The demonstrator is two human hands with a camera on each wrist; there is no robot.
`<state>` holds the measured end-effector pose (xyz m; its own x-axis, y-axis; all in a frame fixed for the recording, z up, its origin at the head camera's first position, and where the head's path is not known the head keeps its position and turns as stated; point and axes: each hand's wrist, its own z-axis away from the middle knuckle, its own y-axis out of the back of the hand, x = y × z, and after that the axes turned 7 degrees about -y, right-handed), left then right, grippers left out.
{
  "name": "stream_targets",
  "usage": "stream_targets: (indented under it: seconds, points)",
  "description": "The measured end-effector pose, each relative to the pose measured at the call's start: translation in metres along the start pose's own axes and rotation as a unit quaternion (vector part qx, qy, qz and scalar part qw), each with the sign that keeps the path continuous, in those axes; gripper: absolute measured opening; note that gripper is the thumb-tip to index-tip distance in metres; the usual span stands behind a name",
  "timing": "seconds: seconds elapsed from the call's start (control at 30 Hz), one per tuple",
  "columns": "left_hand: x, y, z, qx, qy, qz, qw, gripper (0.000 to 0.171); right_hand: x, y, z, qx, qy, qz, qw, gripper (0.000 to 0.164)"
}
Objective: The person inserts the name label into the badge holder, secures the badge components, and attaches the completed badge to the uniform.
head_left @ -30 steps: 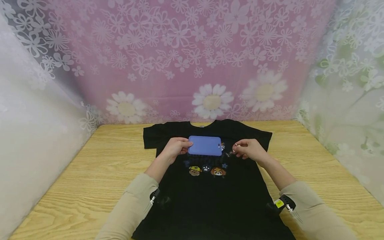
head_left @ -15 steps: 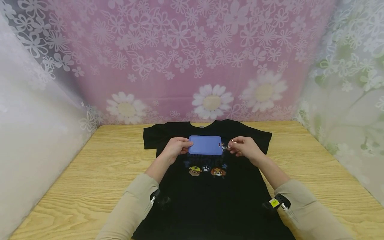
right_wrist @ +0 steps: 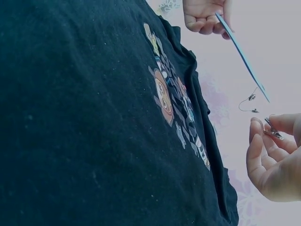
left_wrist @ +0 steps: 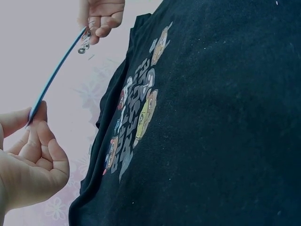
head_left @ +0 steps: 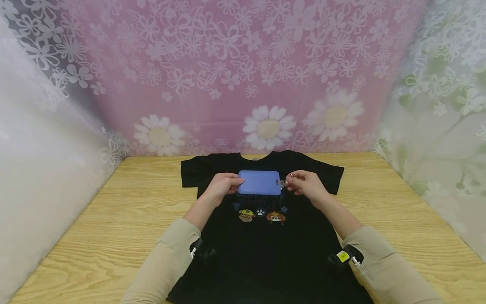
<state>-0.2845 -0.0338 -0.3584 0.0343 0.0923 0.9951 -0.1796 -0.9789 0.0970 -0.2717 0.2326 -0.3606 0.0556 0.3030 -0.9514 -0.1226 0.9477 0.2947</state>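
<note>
A flat blue badge holder (head_left: 259, 182) is held sideways above a black T-shirt (head_left: 265, 261). My left hand (head_left: 223, 188) pinches its left end between thumb and fingers. At the other end, beside the small slot, my right hand (head_left: 305, 185) pinches a metal badge clip (right_wrist: 273, 132) between thumb and fingertips. A thin strap (right_wrist: 240, 104) with small metal snaps curves between the slotted end and the clip. In the left wrist view the holder (left_wrist: 55, 74) shows edge-on, raised off the shirt. Whether the strap passes through the slot is hard to see.
The T-shirt lies spread on a wood-grain table (head_left: 152, 215), its neckline away from me, with cartoon dog prints (head_left: 262, 215) on the chest. A pink flowered curtain (head_left: 228, 84) hangs behind the table, with pale curtains (head_left: 444, 126) at the sides.
My right hand has moved left with the badge clip, closing most of the distance to the holder's slotted end. My left hand and the badge holder have stayed nearly still.
</note>
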Motion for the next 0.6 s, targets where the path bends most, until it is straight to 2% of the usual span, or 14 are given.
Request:
stream_targets:
  seconds: [0.6]
  points:
    - [0.0021,-0.0014,0.0008,0.003,-0.005,0.007,1.0,0.022,-0.0058,-0.0017,0.0054,-0.001,-0.011,-0.023,1.0,0.027]
